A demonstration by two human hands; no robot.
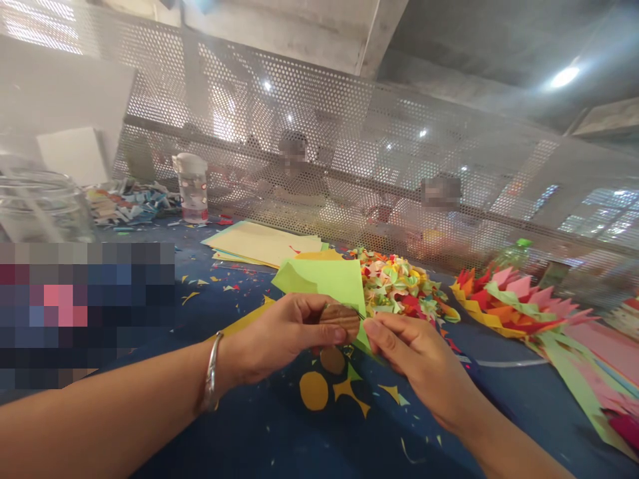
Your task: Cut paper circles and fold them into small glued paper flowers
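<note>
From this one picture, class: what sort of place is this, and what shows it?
Probably a paper-craft workshop: the left hand pinches a brown disc over green paper, folded paper flowers are heaped beyond, and coloured offcuts litter the blue table.

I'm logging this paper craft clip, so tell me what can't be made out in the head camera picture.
Head view throughout.
Brown disc in the left hand: fingers cover part; material unclear.
Right hand: whether it grips the green sheet is hidden by its own fingers.
Left part of the table: a pixelated block covers it.
People behind the perforated screen: hazy, too blurred.
Glass jar: cut off by the left edge.
</note>
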